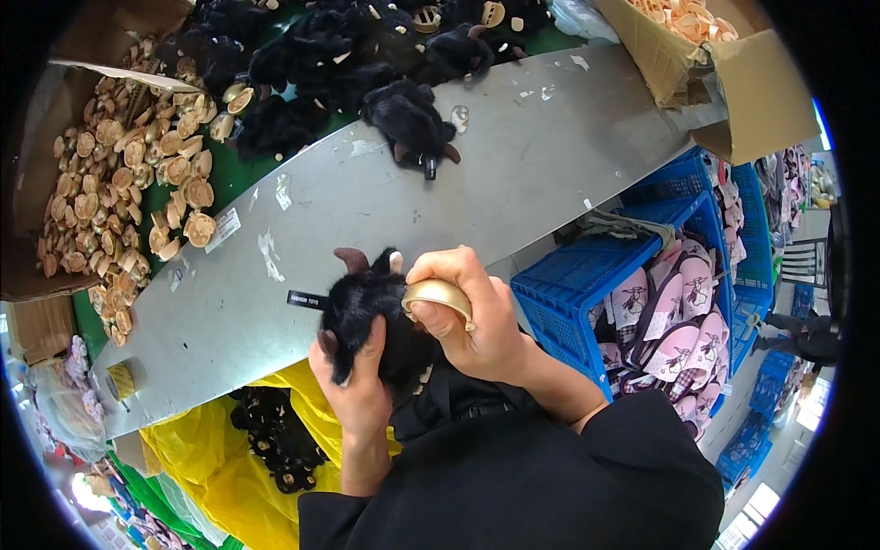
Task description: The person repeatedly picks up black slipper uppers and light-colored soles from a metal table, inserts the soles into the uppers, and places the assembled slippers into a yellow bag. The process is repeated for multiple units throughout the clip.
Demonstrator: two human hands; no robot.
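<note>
Spanning the view, a grey worktop (pixel 367 197) is carrying cartons, toys and scraps of sticker. Below its near edge, a yellow bag (pixel 202 454) is holding black pieces, and at right a blue crate (pixel 559 302) is brimming with pink printed slippers (pixel 678 344). A right carton (pixel 655 60) is holding peach-coloured parts, while gold shells (pixel 119 183) are spilling from a left carton (pixel 26 220). Black toys (pixel 312 55) are lying heaped along the far side; a lone toy (pixel 408 119) is resting nearer, wearing a small black tag whose marking is too small to read. Between the hands, over the near edge, a horned toy (pixel 357 298) is facing left. The left hand (pixel 353 390) is gripping its body, thumb on top; the right hand (pixel 477 321) is pinching a gold cup (pixel 445 295) at the toy's right side. A white label (pixel 223 229) is bearing fine print on the worktop; a black tag (pixel 307 300) is jutting from the horned toy, showing pale capitals.
</note>
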